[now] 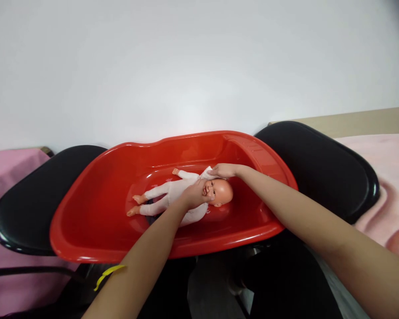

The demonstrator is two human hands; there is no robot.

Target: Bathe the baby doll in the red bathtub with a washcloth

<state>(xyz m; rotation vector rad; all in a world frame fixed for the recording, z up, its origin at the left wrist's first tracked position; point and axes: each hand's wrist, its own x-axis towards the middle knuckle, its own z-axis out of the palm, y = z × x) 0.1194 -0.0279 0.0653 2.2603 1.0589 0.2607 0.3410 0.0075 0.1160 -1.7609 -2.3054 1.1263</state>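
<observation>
A baby doll point(181, 188) in a pale long-sleeved outfit lies on its back in a red baby bathtub point(96, 212). Its bald head points right and its bare feet left. My left hand point(196, 195) is closed about the doll's neck and chin, thumb beside the face; some fingers are hidden. Just above the doll's head, my right hand point(223, 170) pinches a small white cloth point(206, 173) near the doll's shoulder. Whether this cloth is part of the outfit I cannot tell.
The tub rests across black seats, one showing at left point(29, 204) and one at right point(319, 164). A white wall point(186, 66) stands behind. Pink covers lie at far left point(6, 177) and right point(385, 155). A yellow band point(108, 275) hangs at my left forearm.
</observation>
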